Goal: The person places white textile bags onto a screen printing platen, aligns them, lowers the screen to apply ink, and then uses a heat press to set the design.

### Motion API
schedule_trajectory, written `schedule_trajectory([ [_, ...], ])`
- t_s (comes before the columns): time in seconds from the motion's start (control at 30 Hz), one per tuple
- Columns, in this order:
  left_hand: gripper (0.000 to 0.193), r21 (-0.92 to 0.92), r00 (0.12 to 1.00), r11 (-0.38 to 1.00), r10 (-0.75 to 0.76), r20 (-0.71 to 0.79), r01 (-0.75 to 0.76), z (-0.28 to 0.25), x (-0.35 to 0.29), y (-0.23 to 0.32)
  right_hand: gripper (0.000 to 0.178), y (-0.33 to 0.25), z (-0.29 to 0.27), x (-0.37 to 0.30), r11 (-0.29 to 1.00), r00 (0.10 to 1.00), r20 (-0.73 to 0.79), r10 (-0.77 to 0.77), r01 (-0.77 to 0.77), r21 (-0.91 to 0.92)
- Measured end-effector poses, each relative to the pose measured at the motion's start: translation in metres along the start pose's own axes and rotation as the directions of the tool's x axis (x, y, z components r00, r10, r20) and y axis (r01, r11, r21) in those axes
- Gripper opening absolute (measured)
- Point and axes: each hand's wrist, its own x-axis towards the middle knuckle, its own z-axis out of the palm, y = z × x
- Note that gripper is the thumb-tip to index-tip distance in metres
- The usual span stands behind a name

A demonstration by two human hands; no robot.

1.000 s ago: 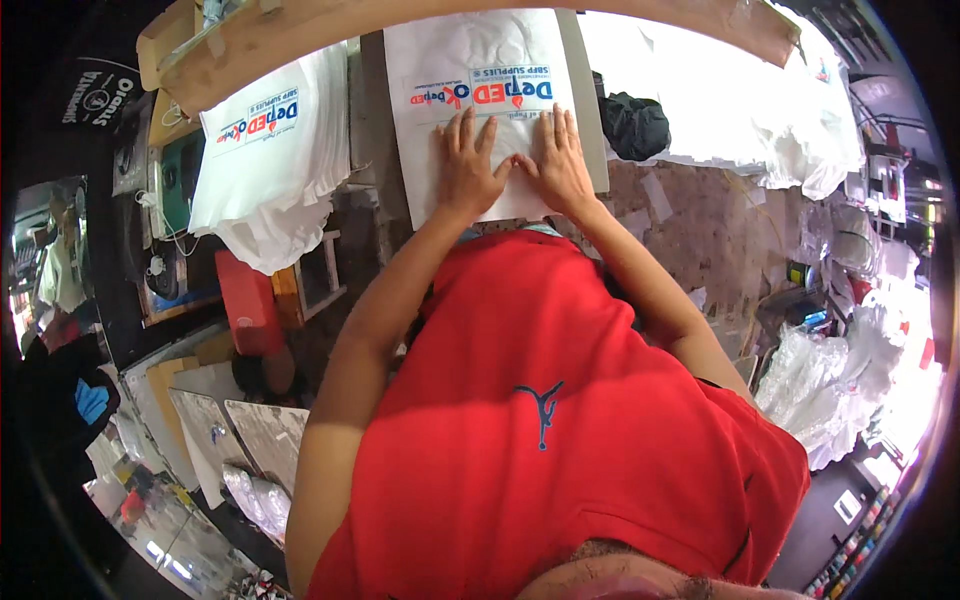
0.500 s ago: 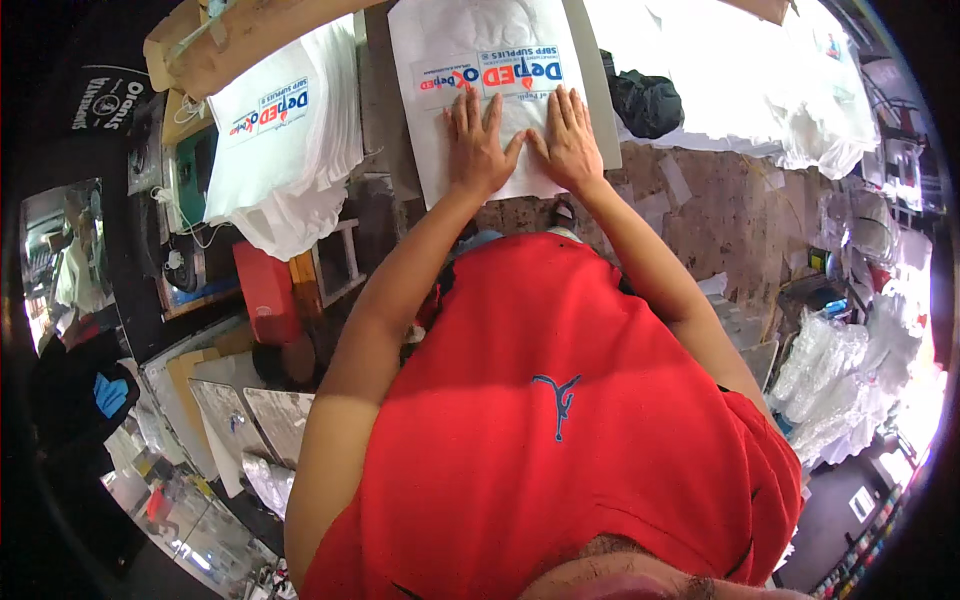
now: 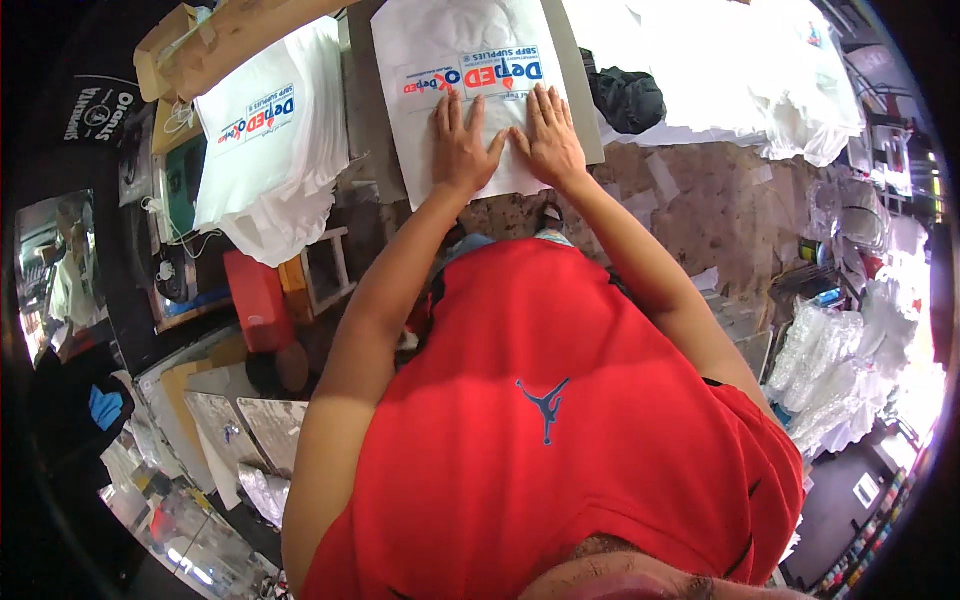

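A white printed bag [image 3: 400,45], seemingly of thin fabric, lies flat on a grey board [image 3: 590,135] straight ahead of me. Both palms face down on its near part, just below the blue and red print. My left hand [image 3: 468,145] has its fingers extended and the thumb turned inward. Beside it, my right hand [image 3: 548,140] also lies flat, the two thumbs almost meeting. Neither hand grips anything.
Left of the board hangs a thick stack of similar white printed bags [image 3: 270,170]. More white bags [image 3: 720,70] cover the surface at right, by a crumpled black bundle [image 3: 628,100]. A red object [image 3: 255,300] stands lower left; clear plastic packs [image 3: 815,350] lie lower right.
The whole view has shifted slightly, so most things appear a little farther left. Both hands stay flat on the white bag, with little visible movement over it.
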Motion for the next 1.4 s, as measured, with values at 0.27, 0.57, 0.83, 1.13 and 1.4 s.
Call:
schedule_trajectory([
  [0.27, 0.069, 0.031, 0.999, 0.999, 0.015, -0.038, -0.013, -0.0012, -0.0001, 0.0023, 0.075, 0.0007, 0.0022, 0.0007, 1.000, 1.000, 0.003, 0.003, -0.003, 0.003],
  [0.57, 0.070, 0.057, 1.000, 0.998, 0.000, -0.019, 0.001, -0.0023, -0.0012, 0.0014, 0.076, 0.0011, 0.0021, 0.0016, 1.000, 1.000, 0.015, 0.001, -0.001, -0.004],
  [0.83, 0.070, 0.079, 1.000, 0.997, 0.005, -0.027, -0.003, -0.0003, -0.0002, 0.0032, 0.075, 0.0033, 0.0047, 0.0003, 1.000, 1.000, -0.007, 0.003, -0.004, -0.011],
  [1.13, 0.072, 0.019, 1.000, 1.000, 0.000, 0.013, 0.000, -0.0015, 0.0003, 0.0020, 0.077, 0.0018, 0.0014, 0.0011, 0.999, 1.000, -0.008, 0.008, -0.008, 0.033],
  [1.4, 0.071, 0.067, 1.000, 0.997, 0.025, 0.015, -0.026, -0.0047, 0.0016, 0.0044, 0.077, 0.0025, 0.0015, 0.0025, 0.998, 1.000, -0.008, 0.012, -0.012, 0.054],
])
